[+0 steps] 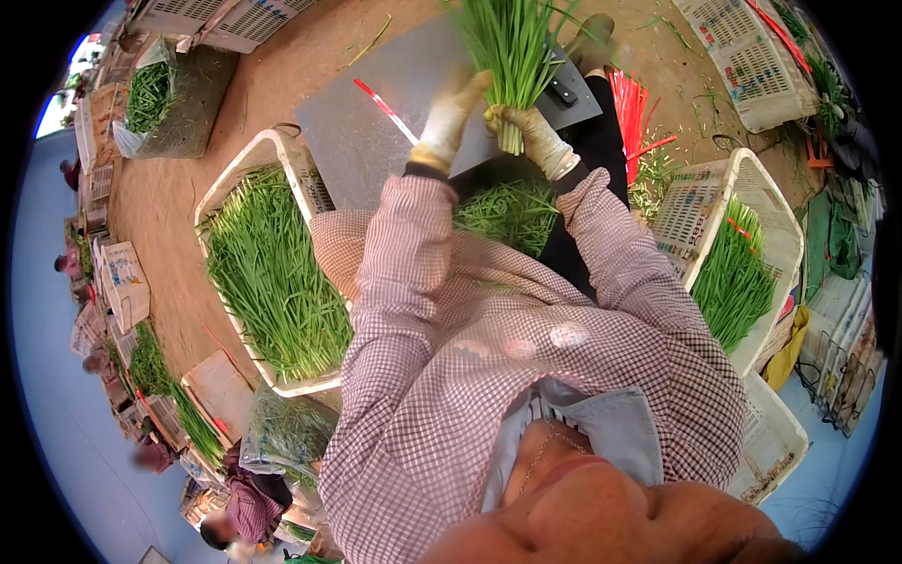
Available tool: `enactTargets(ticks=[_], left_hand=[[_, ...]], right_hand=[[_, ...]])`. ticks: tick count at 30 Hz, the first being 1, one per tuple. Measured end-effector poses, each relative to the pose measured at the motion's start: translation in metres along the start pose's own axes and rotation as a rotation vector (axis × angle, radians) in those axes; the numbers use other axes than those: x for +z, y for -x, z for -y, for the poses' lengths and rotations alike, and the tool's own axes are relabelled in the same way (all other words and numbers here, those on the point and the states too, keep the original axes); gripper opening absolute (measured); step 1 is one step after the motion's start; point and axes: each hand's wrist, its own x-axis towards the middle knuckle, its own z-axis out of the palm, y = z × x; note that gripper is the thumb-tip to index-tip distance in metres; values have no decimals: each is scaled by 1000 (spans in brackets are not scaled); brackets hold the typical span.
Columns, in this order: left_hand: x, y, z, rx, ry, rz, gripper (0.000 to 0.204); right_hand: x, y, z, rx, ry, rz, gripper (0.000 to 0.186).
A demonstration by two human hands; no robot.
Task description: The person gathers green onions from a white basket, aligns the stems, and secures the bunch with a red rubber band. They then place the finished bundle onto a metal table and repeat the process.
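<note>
My right hand (537, 137), in a pale glove with yellowed fingers, is closed round the lower stems of a bunch of garlic chives (512, 56). The cut stem ends point toward me and the green leaves spread away past the top of the view. On the bunch's left side is my left hand (449, 122), also gloved, its fingertips at the stems; motion smears its fingers. Both hands are above a grey metal board (343, 141). A red and white strip (383, 108) lies on the board left of my left hand. A black-handled knife (562, 91) rests right of the bunch.
Left stands a white crate (268, 376) full of chives; right, another crate (691, 211) with chives. Loose greens (507, 211) lie below the board's near edge. Red tie strips (629, 117) hang near my right leg. Farther left are a bag of greens (150, 99) and other people.
</note>
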Motion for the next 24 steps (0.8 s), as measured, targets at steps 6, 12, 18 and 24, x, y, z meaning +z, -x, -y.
enactTargets(ticks=[6, 12, 18, 24], left_hand=[[-65, 46, 61, 110, -692, -607, 40], [-87, 62, 127, 300, -1215, -432, 46], [-69, 58, 120, 137, -1197, -338, 64], [-55, 62, 100, 127, -1237, -144, 71]], right_hand=[[-26, 9, -8, 215, -223, -34, 43], [-1, 3, 18, 220, -236, 3, 47], [57, -17, 83, 1, 74, 88, 50], [140, -66, 116, -127, 795, 167, 50]])
